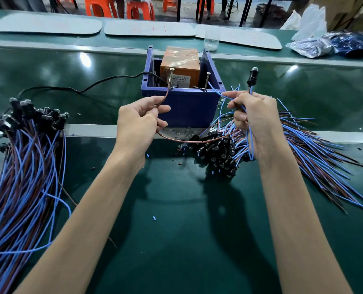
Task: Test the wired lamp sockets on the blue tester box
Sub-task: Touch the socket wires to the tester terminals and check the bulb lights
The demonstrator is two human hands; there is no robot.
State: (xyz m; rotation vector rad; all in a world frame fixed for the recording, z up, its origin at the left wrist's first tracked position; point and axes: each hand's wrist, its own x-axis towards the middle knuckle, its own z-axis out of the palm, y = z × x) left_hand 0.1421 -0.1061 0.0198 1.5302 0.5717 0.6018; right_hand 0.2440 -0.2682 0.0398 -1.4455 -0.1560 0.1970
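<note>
Pinching brown wire (165,98), left hand (137,124) fingertips closed.

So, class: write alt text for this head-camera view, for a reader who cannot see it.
Two bare hands hold a lamp socket's wires to two screws on a blue tester box: the left hand brings the brown wire, the right hand the blue. Piles of wired sockets lie on the green bench either side.

Far beyond both hands, three pale mats (148,28) lie along the green bench; a clear cup (211,40) stands behind the right hand, plastic bags (312,39) farther right, orange stools (121,7) beyond
</note>
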